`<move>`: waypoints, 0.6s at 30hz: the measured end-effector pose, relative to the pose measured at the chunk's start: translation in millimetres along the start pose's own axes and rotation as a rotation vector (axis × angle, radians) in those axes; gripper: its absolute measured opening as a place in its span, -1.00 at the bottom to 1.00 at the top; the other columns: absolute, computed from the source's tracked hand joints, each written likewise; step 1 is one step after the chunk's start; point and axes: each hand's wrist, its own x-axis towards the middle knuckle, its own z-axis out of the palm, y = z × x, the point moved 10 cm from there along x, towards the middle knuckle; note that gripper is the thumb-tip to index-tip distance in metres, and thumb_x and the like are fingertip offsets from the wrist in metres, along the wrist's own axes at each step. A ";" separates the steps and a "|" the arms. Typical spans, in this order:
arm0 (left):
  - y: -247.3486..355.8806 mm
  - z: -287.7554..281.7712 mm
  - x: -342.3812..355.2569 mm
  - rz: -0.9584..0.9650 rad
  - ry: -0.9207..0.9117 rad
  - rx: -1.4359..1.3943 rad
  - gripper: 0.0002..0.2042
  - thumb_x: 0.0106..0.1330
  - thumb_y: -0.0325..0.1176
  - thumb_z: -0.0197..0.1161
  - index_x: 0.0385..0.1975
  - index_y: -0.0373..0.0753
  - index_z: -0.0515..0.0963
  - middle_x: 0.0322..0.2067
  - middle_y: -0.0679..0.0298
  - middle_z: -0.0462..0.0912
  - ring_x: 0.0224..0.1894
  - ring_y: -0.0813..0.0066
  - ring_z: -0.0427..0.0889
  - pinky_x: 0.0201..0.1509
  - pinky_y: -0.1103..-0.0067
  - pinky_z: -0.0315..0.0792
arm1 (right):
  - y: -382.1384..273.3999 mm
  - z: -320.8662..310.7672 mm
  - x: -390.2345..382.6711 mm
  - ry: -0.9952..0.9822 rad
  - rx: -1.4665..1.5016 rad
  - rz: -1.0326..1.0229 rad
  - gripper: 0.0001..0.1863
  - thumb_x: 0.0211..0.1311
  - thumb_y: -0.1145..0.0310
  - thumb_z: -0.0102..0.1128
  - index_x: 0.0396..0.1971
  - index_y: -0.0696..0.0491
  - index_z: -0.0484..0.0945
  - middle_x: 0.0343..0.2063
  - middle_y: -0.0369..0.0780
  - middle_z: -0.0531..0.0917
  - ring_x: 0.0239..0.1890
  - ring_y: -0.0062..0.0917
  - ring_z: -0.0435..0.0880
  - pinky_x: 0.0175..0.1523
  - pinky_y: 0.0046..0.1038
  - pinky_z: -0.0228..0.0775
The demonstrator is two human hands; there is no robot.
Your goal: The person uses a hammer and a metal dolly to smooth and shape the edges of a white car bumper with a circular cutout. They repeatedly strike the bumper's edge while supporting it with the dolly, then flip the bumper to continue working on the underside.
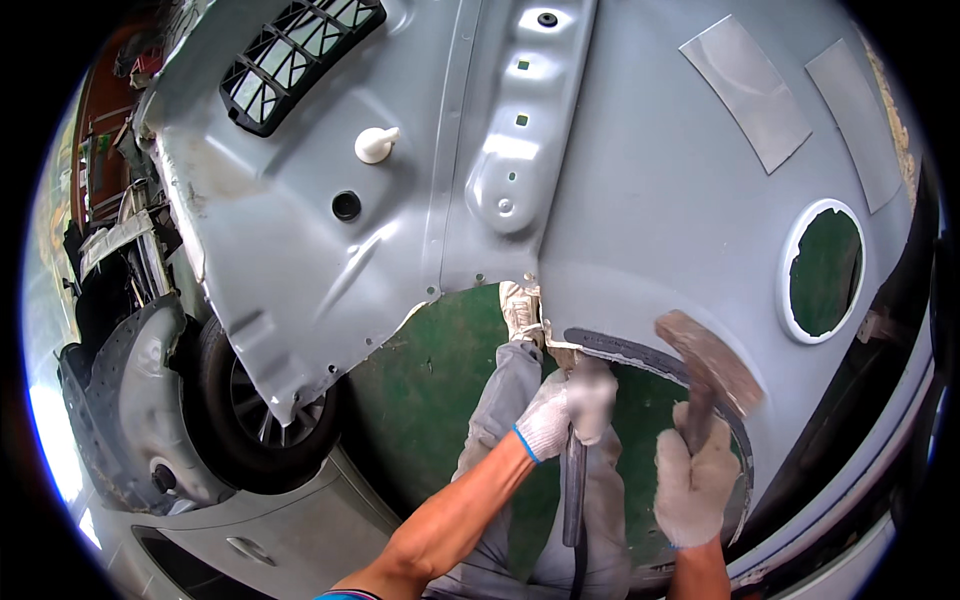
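My left hand [565, 405], in a white knit glove, is closed on a partly hidden metal tool [563, 362] at the edge of the grey body panel [650, 250]. A dark bar or strip [574, 490] hangs below that hand; whether it is part of the tool I cannot tell. My right hand [695, 480], also gloved, is closed round a hammer [708, 360], its head blurred over the panel to the right of my left hand. A dark strip [625, 348] runs along the panel's curved cutout.
A car with a wheel [230, 410] and bare grey bodywork [150, 390] stands at the left. A black vent grille [295, 70], white fitting [374, 144] and oval opening [795, 270] are on the panel. My legs and shoe [520, 312] show over the green floor [420, 370].
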 end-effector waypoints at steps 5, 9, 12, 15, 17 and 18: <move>3.0 20.7 -1.8 -0.076 -0.037 0.057 -0.84 0.37 -0.33 0.33 -0.30 -0.19 0.47 -0.67 0.44 0.29 -0.73 0.65 0.21 -0.64 0.61 0.11 | -27.5 7.9 7.6 -0.068 -0.147 -0.213 -0.64 0.31 0.28 0.28 -0.03 0.24 0.59 -0.47 -0.08 0.70 -0.49 -0.27 0.72 -0.37 -0.32 0.50; 0.9 18.2 -5.4 -0.074 -0.089 -0.037 -0.85 0.39 -0.33 0.30 -0.33 -0.18 0.46 -0.67 0.45 0.27 -0.74 0.64 0.19 -0.64 0.59 0.09 | -10.9 5.9 6.9 -0.020 -0.165 -0.136 -0.60 0.34 0.18 0.30 -0.08 0.24 0.60 -0.53 -0.06 0.70 -0.48 -0.11 0.74 -0.31 -0.29 0.57; 0.2 14.4 -3.3 -0.067 -0.069 -0.025 -0.83 0.40 -0.34 0.28 -0.39 -0.18 0.44 -0.67 0.43 0.28 -0.74 0.61 0.19 -0.64 0.58 0.07 | 15.0 0.7 -1.3 0.000 0.009 0.011 -0.66 0.36 0.27 0.29 -0.08 0.24 0.57 -0.50 -0.16 0.68 -0.47 -0.34 0.68 -0.29 -0.38 0.54; -5.0 18.0 -0.8 -0.080 -0.054 0.026 -0.83 0.40 -0.34 0.28 -0.40 -0.17 0.44 -0.67 0.42 0.29 -0.74 0.61 0.21 -0.65 0.57 0.08 | 32.3 -7.4 -3.8 0.027 0.111 0.083 -0.69 0.38 0.35 0.28 -0.04 0.25 0.53 -0.45 -0.26 0.65 -0.47 -0.58 0.61 -0.28 -0.48 0.49; -8.0 27.7 -0.3 -0.077 -0.048 -0.002 -0.82 0.40 -0.34 0.29 -0.40 -0.17 0.44 -0.67 0.41 0.28 -0.74 0.61 0.20 -0.65 0.56 0.08 | 38.4 -7.0 -4.5 0.023 0.110 0.094 -0.68 0.39 0.36 0.28 -0.01 0.27 0.52 -0.42 -0.27 0.66 -0.46 -0.62 0.61 -0.27 -0.49 0.50; -9.4 31.3 0.3 -0.075 -0.045 -0.016 -0.82 0.40 -0.33 0.29 -0.40 -0.17 0.44 -0.68 0.41 0.28 -0.75 0.61 0.20 -0.65 0.56 0.08 | 39.2 -6.4 -4.7 0.012 0.091 0.088 -0.67 0.39 0.36 0.27 0.00 0.28 0.52 -0.40 -0.25 0.69 -0.45 -0.60 0.63 -0.27 -0.47 0.51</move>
